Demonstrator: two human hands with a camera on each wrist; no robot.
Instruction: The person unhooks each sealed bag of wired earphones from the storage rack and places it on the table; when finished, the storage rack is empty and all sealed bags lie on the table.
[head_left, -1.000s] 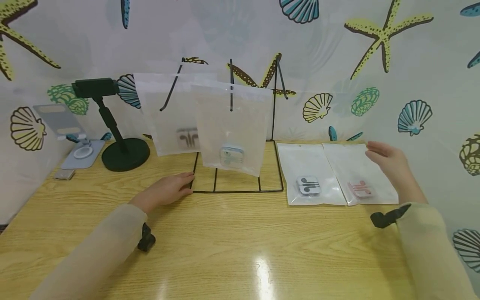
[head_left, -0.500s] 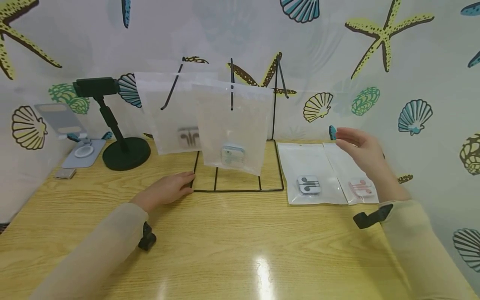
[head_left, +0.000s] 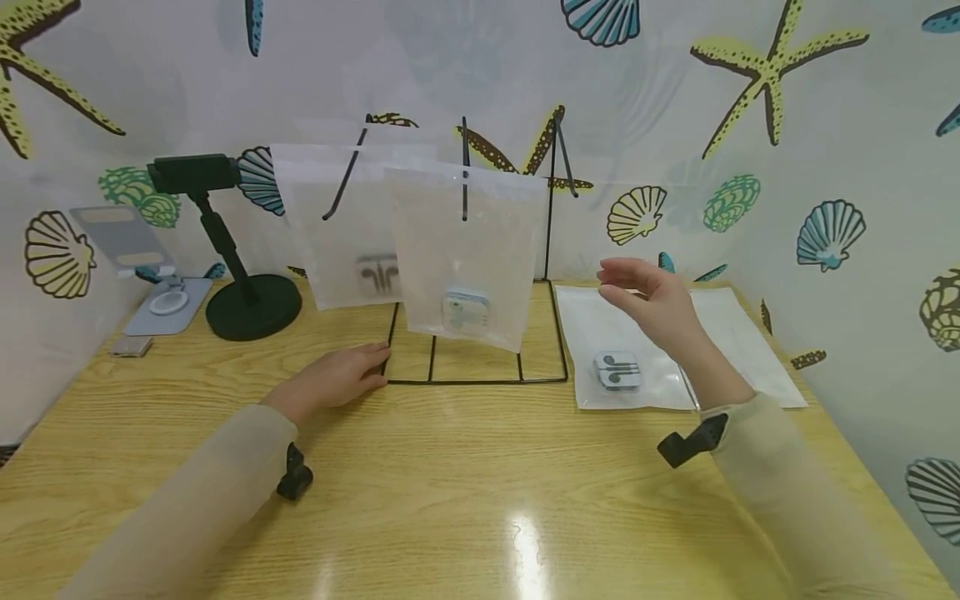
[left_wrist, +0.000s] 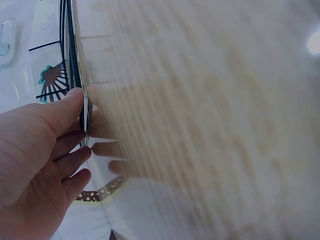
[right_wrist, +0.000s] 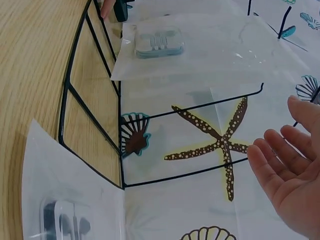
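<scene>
My left hand [head_left: 330,381] pinches the left base wire of a black wire display rack [head_left: 477,383], its thumb and fingertips meeting at the wire in the left wrist view. Two frosted zip bags with boxed wired earphones hang from the rack's hooks: a front bag [head_left: 465,258] on the middle hook and a rear bag [head_left: 318,225] on the left. My right hand [head_left: 648,300] is in the air, relaxed and holding nothing. Beneath it a white bag with dark-corded earphones [head_left: 617,371] lies flat. A second flat bag [head_left: 750,342] is partly covered by my right forearm.
At the back left stand a black round-based stand [head_left: 251,308] and a grey folding phone stand [head_left: 167,306]. A small clear item [head_left: 131,347] lies near the table's left edge. The rack's right hook [head_left: 567,162] carries no bag. A patterned wall cloth rises behind.
My right hand has moved left, from above the far right bag to over the left of the two flat bags, near the rack. My left hand has stayed at the rack.
</scene>
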